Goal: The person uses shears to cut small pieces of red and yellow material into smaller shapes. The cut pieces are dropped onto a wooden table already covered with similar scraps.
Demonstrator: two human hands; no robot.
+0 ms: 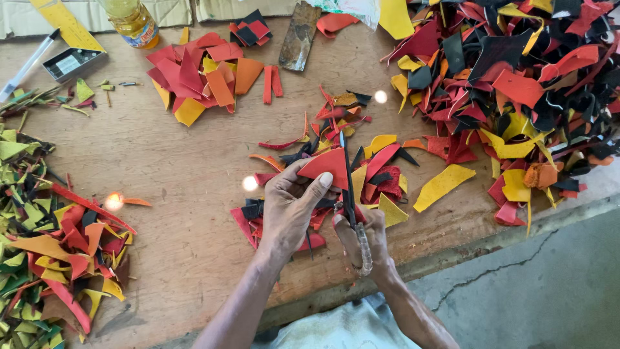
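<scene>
- Left hand (289, 205) has a red leather scrap (326, 166) pinched between thumb and fingers, thumb pressed flat on top of it, so that grip is closed on the piece. It's held just above the bench (187, 174), near the front edge.
- Right hand (357, 236) is wrapped around the handles of a pair of scissors (349, 187), grip closed on them. The dark blades point away from the person and run right along the right edge of the red scrap, touching it as far as I can see. Can't tell how far apart the blades are from this angle.
- Right under both hands there's a small heap of offcuts (374, 178), red, black and yellow, with one bigger yellow strip (444, 185) lying just to the right of it.
- Far right of the bench is a huge pile of scraps (516, 84), black, red, yellow and some orange, spilling toward the edge.
- Up at the back there's a tidier stack of red and orange pieces (203, 74), with two narrow red strips beside it.
- Left side has another messy heap (51, 252), this one with green mixed into the red, yellow and orange.
- Back left corner: a plastic bottle (134, 22) with yellowish liquid, a small open metal tin (72, 63), and a white pen (29, 63) lying near the tin.
- A worn, rusty-looking flat block (299, 37) sits at the back middle.
</scene>
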